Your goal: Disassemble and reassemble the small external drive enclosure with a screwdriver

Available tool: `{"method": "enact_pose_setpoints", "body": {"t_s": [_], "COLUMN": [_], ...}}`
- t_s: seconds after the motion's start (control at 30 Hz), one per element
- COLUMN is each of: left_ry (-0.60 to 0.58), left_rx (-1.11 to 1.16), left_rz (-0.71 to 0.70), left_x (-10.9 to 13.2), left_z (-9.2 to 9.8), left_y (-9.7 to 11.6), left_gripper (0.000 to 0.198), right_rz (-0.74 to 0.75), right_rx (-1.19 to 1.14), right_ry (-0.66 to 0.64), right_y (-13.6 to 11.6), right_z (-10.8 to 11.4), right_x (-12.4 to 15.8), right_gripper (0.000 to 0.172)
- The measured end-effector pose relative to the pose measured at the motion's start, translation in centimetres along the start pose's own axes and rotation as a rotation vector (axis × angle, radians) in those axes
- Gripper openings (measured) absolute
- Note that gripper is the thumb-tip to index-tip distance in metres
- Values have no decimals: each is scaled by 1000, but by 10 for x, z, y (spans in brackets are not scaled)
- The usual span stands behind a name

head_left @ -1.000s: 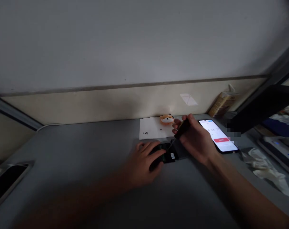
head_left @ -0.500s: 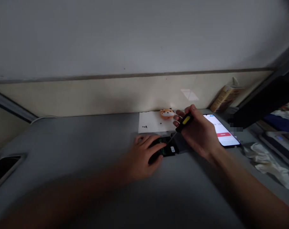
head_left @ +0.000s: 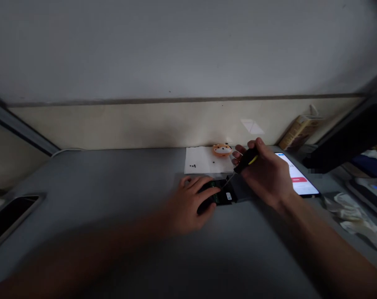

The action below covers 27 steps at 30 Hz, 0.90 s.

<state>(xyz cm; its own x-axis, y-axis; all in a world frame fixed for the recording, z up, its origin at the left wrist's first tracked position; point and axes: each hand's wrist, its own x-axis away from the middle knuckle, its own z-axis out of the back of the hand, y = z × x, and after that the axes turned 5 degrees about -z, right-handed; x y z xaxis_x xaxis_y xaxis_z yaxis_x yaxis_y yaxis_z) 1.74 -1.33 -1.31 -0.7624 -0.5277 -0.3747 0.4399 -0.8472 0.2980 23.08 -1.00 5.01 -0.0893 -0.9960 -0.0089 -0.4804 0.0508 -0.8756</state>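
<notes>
While left hand (head_left: 188,204) lies open on black device (head_left: 223,196), green board showing, right hand (head_left: 267,176) fingers grip yellow-black screwdriver (head_left: 249,160).

one camera sits on the person's head. it looks forward and down, over both arms, at the grey table (head_left: 98,199). the arms come in from the bottom of the frame. the left hand (head_left: 190,204) and right hand (head_left: 267,177) meet near the middle, close to the lens. the wall (head_left: 176,50) fills the top half, so the camera tips down only a little. the lit phone (head_left: 297,179) lies at the middle right. the lower left looks dim and maybe blurred.
</notes>
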Motion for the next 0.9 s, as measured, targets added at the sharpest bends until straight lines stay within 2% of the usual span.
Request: {"method": "enact_pose_setpoints", "body": {"t_s": [0.1,0.2,0.3,0.47,0.6,0.7,0.8,0.9], "left_ry": [-4,-14,-11,9,4,0,-17,-17], "left_rx": [16,12,-5,-9,1,12,27,21], "left_rz": [5,6,2,-8,-5,3,7,10], "left_x": [0,0,0,0,0,-1,-1,-1], "left_z": [1,1,0,-1,1,3,5,4], "left_y": [1,1,0,-1,1,2,3,3], "left_gripper": [32,33,33,33,34,33,32,31], "right_rz": [12,77,101,27,4,56,91,43], "right_rx": [79,213,223,108,133,221,229,149], "right_ry": [25,43,26,-18,32,85,67,7], "right_y": [3,5,4,-1,1,3,3,1], "right_z": [0,-3,-6,-5,-1,-2,-5,-6], "right_x": [0,1,1,2,2,1,-1,0], "right_gripper": [49,55,51,35,46,55,49,39]}}
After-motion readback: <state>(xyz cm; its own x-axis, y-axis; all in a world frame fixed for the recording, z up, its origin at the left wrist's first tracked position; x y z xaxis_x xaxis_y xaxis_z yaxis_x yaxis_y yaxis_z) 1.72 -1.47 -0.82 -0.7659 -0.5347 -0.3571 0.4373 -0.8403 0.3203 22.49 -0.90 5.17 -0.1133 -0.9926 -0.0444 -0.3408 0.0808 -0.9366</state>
